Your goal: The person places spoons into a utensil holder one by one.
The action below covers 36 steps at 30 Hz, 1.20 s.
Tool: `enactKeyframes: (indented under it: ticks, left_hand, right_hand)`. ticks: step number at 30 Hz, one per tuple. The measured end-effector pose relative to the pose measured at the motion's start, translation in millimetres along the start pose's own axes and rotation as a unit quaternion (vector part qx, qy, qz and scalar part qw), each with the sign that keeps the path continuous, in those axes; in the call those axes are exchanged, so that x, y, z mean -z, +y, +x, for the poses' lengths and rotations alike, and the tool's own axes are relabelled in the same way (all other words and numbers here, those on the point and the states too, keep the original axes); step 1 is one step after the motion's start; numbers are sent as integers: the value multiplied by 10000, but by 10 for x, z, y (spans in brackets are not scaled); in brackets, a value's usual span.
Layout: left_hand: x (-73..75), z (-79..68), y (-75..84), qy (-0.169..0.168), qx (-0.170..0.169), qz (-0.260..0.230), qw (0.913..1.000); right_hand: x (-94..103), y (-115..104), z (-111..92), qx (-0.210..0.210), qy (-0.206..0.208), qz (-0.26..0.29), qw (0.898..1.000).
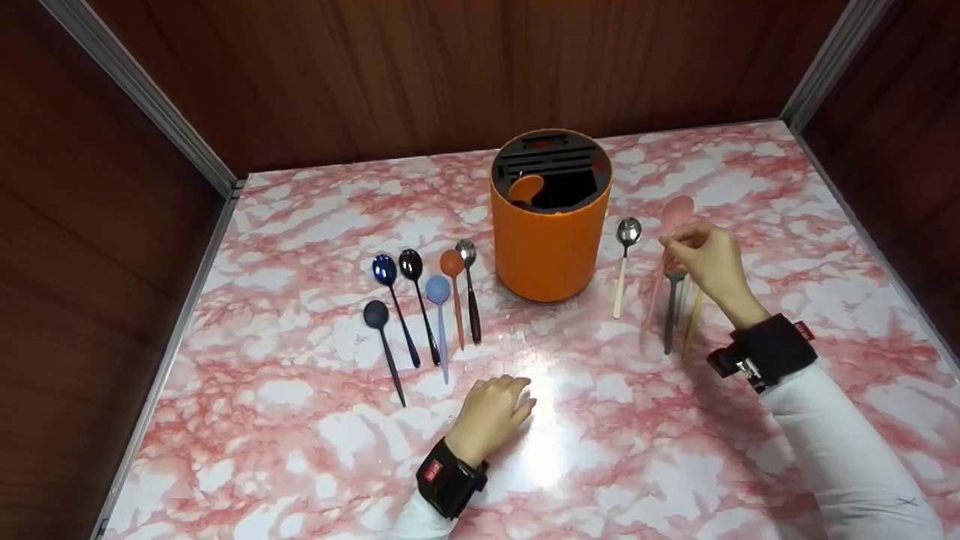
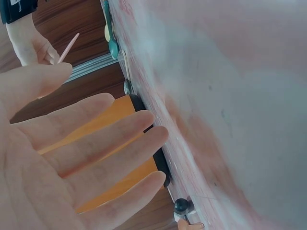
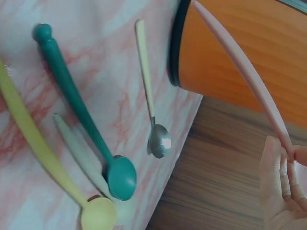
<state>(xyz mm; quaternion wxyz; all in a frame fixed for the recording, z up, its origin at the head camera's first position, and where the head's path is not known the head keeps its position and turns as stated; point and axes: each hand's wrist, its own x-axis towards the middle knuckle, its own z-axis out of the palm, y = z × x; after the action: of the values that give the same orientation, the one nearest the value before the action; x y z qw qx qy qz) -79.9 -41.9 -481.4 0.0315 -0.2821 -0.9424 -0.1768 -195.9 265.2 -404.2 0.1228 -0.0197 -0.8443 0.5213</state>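
My right hand (image 1: 709, 262) pinches a pink spoon (image 3: 244, 67) near its bowl, thumb against fingers. Its bowl (image 1: 678, 212) points away from me in the head view and its handle slants down towards the table. Below that hand lie a dark green spoon (image 3: 72, 96), a yellow spoon (image 3: 43, 153) and a pale green spoon (image 3: 79, 153), their bowls bunched together. Just left of them is a steel spoon with a cream handle (image 1: 620, 289). My left hand (image 1: 491, 416) holds nothing, and its fingers are spread and extended in the left wrist view.
An orange cylindrical holder (image 1: 546, 255) with a black slotted top stands at the back middle, an orange spoon (image 1: 526, 187) in its large opening. Left of it lie several spoons, among them a navy one (image 1: 376, 315) and a light blue one (image 1: 438, 290). Brown wood-look panels (image 1: 450, 75) border the table.
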Motion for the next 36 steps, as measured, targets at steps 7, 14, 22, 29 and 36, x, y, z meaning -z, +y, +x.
enactKeyframes:
  ticks: [7, 14, 22, 29, 36]
  left_hand:
    - [10, 0, 1, 11, 1, -57, 10000]
    - [14, -7, -2, 43, -1, -95, 9999]
    - [12, -12, -7, 67, -1, -107, 9999]
    - [19, -18, -7, 25, 31, -77, 10000]
    - [27, -20, -10, -60, 73, -32, 10000]
  right_hand:
    - [21, -100, 20, 50, 11, 8, 10000]
    - [34, -296, 65, 248, 86, 185, 9995]
    - [33, -581, 70, 376, 185, 317, 9986]
    - [35, -619, 175, 426, 261, 226, 9985]
    - [53, -749, 232, 576, 393, -3, 9976]
